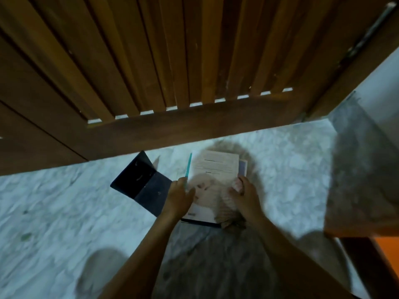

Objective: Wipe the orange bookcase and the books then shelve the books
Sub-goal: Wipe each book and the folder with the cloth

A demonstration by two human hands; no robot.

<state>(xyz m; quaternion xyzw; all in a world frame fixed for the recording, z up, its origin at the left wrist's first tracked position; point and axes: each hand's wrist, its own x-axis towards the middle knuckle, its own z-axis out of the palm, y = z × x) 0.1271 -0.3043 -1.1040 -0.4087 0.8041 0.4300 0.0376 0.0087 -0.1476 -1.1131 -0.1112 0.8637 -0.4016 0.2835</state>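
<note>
Head view: on the floor point(64, 201), left hand point(180, 194) grips the book point(216, 167) at its left edge, thumb on top; right hand point(245, 196) curls its fingers around a cloth point(226, 207) upon the cover.

The left forearm point(149, 244) and right forearm point(280, 251) are bare from the near edge up to the wrists. The left hand point(180, 194) and right hand point(245, 194) are bare too, fingers point(190, 192) blurred.

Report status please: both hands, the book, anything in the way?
Left hand holds white book by its edge. Right hand grips cloth on its cover. Not shelved yet. Dark folder open beside it on floor.
</note>
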